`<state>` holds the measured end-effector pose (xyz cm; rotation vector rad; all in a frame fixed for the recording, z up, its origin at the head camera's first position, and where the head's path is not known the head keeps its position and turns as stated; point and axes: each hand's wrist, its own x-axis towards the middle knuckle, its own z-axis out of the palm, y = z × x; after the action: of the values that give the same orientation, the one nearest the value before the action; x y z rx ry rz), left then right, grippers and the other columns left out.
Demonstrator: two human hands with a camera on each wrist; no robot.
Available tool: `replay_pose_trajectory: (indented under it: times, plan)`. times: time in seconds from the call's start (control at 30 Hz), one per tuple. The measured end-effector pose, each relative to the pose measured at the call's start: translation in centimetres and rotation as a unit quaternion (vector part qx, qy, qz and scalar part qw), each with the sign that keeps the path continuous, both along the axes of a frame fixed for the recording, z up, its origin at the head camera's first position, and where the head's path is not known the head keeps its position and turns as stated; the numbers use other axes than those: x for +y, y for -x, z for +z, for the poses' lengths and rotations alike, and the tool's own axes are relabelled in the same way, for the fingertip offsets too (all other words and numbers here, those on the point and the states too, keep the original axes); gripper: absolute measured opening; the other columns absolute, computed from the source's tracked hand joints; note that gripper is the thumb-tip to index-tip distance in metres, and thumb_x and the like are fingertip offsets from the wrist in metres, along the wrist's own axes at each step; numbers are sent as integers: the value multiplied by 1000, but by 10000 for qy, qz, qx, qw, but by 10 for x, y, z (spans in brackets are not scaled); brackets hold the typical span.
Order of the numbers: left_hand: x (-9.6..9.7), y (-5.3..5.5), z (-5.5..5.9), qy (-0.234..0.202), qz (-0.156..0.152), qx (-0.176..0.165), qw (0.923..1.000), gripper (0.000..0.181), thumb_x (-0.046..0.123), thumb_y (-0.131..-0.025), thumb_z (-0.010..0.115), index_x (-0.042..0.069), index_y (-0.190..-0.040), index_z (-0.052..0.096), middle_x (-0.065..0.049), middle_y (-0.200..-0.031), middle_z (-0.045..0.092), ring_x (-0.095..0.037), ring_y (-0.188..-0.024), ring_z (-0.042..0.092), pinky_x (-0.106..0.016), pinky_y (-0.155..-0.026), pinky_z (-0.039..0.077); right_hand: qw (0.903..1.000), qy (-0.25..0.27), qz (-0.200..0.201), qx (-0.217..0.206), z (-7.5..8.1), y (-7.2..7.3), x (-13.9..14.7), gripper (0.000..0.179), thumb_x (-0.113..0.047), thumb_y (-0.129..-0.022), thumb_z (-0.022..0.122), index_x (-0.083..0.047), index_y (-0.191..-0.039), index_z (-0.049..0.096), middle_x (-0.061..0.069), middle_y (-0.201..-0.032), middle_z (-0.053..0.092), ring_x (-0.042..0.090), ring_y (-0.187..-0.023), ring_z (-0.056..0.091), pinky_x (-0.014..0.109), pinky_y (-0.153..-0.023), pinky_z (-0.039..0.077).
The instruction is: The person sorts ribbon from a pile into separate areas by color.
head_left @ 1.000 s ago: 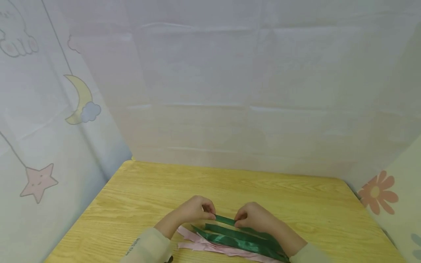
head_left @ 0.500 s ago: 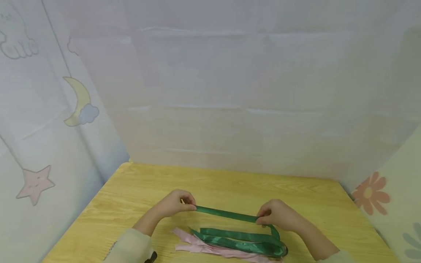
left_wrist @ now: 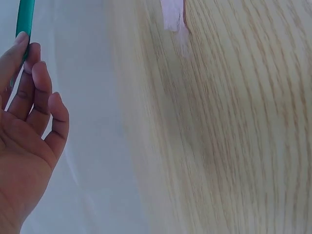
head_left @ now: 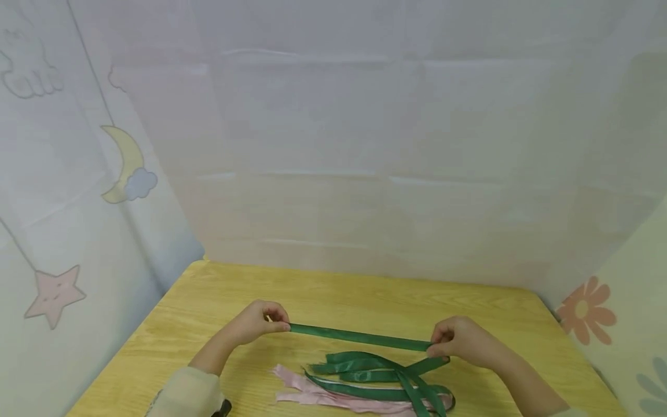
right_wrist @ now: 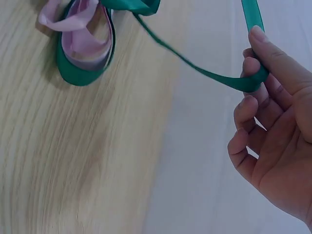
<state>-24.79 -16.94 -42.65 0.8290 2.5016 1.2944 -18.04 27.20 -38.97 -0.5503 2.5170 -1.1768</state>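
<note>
A green satin ribbon (head_left: 359,337) is stretched nearly straight between my two hands, above the table. My left hand (head_left: 259,321) pinches one end between thumb and forefinger; in the left wrist view that hand (left_wrist: 34,117) has its other fingers loosely bent. With thumb and forefinger my right hand (head_left: 465,341) pinches the ribbon farther along. From there, in the right wrist view, a slack length of ribbon (right_wrist: 195,70) bends over the fingers and runs down to the pile. More green ribbon (head_left: 365,370) lies looped below the hands, partly over a pink ribbon (head_left: 312,397).
The wood-grain table (head_left: 250,289) spreads around the ribbons. Behind it hangs a pale creased cloth (head_left: 323,145), with printed side cloths at left and right. A small dark object (head_left: 223,408) shows at my left sleeve.
Both hands have moved apart, the left leftward and the right rightward, so the taut stretch of green ribbon is much longer. The green loops on the pile have shifted and spread.
</note>
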Motion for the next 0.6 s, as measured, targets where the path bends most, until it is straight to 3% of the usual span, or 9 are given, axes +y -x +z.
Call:
replay_pose_trajectory:
  times: [0.17, 0.6]
  plan:
    - [-2, -4, 4, -109, 102, -77, 9999, 12, 24, -86, 67, 12, -86, 67, 1, -81, 61, -15, -73, 53, -30, -63, 43, 9998, -60, -56, 167, 1, 3, 11, 25, -29, -82, 71, -6, -80, 62, 7, -69, 60, 14, -59, 54, 27, -55, 44]
    - [-13, -3, -7, -138, 283, -115, 9994, 16, 28, -85, 68, 12, -86, 66, 2, -82, 60, -15, -75, 53, -30, -64, 42, 9983, -113, -378, 428, 3, -3, 37, 25, -26, -85, 68, -5, -82, 54, 0, -69, 43, 6, -61, 38, 25, -50, 34]
